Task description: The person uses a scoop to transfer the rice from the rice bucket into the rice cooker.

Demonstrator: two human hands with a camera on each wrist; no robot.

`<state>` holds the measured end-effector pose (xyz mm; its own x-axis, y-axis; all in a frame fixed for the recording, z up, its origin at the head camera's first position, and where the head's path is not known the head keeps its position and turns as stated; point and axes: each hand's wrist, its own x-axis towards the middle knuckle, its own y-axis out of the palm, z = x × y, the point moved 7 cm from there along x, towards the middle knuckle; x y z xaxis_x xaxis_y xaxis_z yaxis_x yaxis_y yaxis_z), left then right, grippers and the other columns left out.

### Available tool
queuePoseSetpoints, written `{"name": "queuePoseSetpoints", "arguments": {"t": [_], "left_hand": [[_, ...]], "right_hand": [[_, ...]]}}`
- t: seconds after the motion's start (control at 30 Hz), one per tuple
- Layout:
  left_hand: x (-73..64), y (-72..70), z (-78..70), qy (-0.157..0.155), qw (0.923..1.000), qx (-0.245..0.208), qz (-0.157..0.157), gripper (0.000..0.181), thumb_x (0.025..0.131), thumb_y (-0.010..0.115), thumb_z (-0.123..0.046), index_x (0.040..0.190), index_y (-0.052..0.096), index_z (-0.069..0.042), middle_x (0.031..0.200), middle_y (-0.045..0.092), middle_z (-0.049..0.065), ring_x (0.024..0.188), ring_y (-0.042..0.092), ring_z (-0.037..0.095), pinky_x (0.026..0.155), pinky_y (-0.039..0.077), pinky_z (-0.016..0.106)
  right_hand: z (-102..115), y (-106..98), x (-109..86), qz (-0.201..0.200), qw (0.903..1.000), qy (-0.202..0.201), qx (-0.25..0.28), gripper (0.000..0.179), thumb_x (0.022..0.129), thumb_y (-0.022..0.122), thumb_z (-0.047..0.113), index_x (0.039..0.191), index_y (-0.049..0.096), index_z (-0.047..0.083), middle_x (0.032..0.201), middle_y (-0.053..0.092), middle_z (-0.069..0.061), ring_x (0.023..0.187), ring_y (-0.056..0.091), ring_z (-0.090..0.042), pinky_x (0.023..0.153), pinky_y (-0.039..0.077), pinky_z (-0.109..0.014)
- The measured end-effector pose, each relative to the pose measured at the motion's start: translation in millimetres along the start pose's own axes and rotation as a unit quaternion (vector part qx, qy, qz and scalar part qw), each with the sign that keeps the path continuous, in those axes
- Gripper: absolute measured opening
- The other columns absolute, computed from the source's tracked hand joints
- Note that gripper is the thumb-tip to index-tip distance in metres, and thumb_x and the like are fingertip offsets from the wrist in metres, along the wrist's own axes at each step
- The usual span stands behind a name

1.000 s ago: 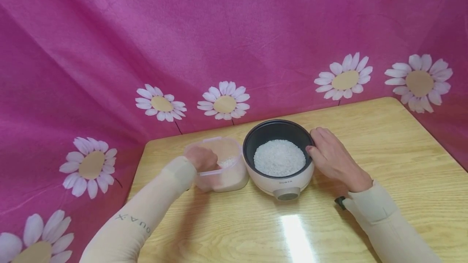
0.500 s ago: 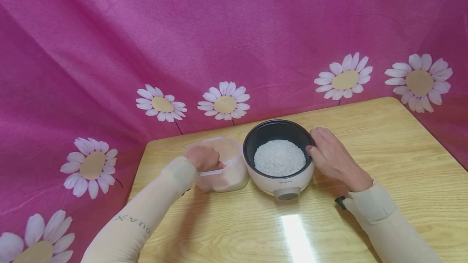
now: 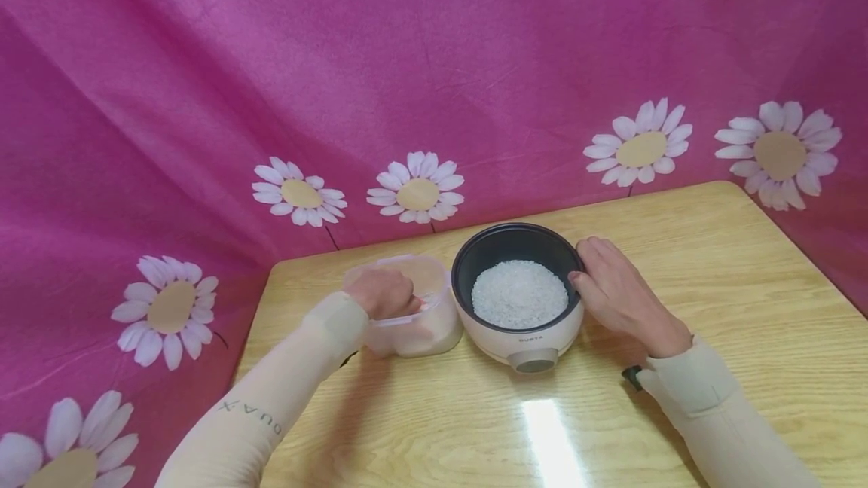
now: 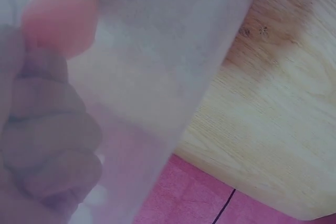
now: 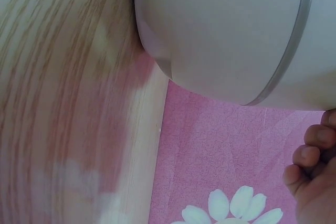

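My left hand (image 3: 383,294) reaches down into a translucent plastic container (image 3: 407,341) with lilac edges, its fingers curled. Through the container wall, the left wrist view shows those fingers gripping a pink-red scoop (image 4: 63,17); its far part is cut off by the frame. Some white rice (image 3: 429,301) shows beside the hand. Right against the container stands a white rice cooker (image 3: 488,337) with a black inner wall and a mound of rice (image 3: 518,294) inside. On its right side, my right hand (image 3: 624,296) grips the rim, thumb at the top edge and fingers bent around the outside.
Both vessels stand towards the back of a wooden table (image 3: 651,428). A magenta curtain (image 3: 434,59) printed with daisies hangs close behind it and along the left. The cooker's grey knob (image 3: 533,361) faces the near side.
My left hand has shifted slightly to the right inside the container, over the rice there. The right hand keeps its grip on the cooker's rim, and the cooker stays in place.
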<state>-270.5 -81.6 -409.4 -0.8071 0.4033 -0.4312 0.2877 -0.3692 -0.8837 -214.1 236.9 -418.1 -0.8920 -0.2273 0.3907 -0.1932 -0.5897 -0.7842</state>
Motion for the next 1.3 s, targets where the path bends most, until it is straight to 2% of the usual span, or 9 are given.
{"name": "queuePoseSetpoints", "arguments": {"t": [0.23, 0.4, 0.57, 0.83, 1.0, 1.3], "left_hand": [[-0.2, 0.2, 1.1, 0.008, 0.9995, -0.025, -0.020, 0.043, 0.098, 0.052, -0.040, 0.061, 0.059, -0.019, 0.071, 0.057, -0.001, 0.072, 0.058, 0.019, 0.076, 0.050, 0.039], [-1.3, 0.3, 0.4, 0.019, 0.9985, -0.039, -0.034, 0.044, 0.098, 0.052, -0.037, 0.058, 0.056, -0.018, 0.068, 0.054, -0.001, 0.069, 0.055, 0.019, 0.073, 0.049, 0.038], [-0.7, 3.5, 0.1, 0.030, 0.9969, -0.057, -0.044, 0.043, 0.096, 0.053, -0.033, 0.057, 0.051, -0.017, 0.064, 0.047, -0.003, 0.066, 0.050, 0.017, 0.069, 0.043, 0.034], [2.3, 7.2, 0.2, 0.028, 0.9952, -0.077, -0.054, 0.044, 0.098, 0.052, -0.033, 0.057, 0.052, -0.017, 0.063, 0.043, -0.003, 0.064, 0.047, 0.017, 0.068, 0.040, 0.033], [4.6, 7.0, -1.3, 0.025, 0.9938, -0.094, -0.053, 0.042, 0.097, 0.053, -0.032, 0.059, 0.054, -0.015, 0.063, 0.042, -0.003, 0.064, 0.048, 0.018, 0.068, 0.041, 0.033], [3.6, 6.5, -2.2, 0.019, 0.9938, -0.098, -0.049, 0.041, 0.098, 0.054, -0.033, 0.061, 0.055, -0.016, 0.062, 0.043, -0.003, 0.064, 0.049, 0.017, 0.068, 0.042, 0.033]], "right_hand": [[3.6, 0.6, 1.3, -0.014, 0.9997, -0.019, -0.002, 0.007, 0.092, 0.051, 0.012, 0.095, 0.051, 0.006, 0.086, 0.046, -0.006, 0.085, 0.042, -0.019, 0.076, 0.035, -0.033], [5.2, 2.3, 2.3, -0.013, 0.9998, -0.018, 0.000, 0.007, 0.092, 0.051, 0.011, 0.096, 0.051, 0.006, 0.086, 0.046, -0.006, 0.085, 0.042, -0.019, 0.076, 0.035, -0.033], [4.0, 3.6, 1.6, -0.010, 0.9999, -0.010, -0.003, 0.008, 0.092, 0.051, 0.012, 0.098, 0.052, 0.006, 0.087, 0.047, -0.005, 0.086, 0.042, -0.019, 0.076, 0.036, -0.034], [2.8, 3.0, 0.7, -0.004, 1.0000, -0.007, -0.001, 0.009, 0.093, 0.051, 0.011, 0.100, 0.052, 0.005, 0.088, 0.047, -0.006, 0.087, 0.043, -0.019, 0.076, 0.036, -0.034], [2.0, 1.2, 1.0, -0.006, 1.0000, -0.007, -0.002, 0.010, 0.092, 0.051, 0.012, 0.100, 0.052, 0.005, 0.088, 0.048, -0.006, 0.087, 0.043, -0.020, 0.076, 0.037, -0.035], [2.9, 0.5, 0.9, -0.007, 0.9999, -0.011, -0.005, 0.009, 0.092, 0.052, 0.011, 0.099, 0.052, 0.005, 0.087, 0.047, -0.006, 0.086, 0.042, -0.019, 0.075, 0.036, -0.034]]}}
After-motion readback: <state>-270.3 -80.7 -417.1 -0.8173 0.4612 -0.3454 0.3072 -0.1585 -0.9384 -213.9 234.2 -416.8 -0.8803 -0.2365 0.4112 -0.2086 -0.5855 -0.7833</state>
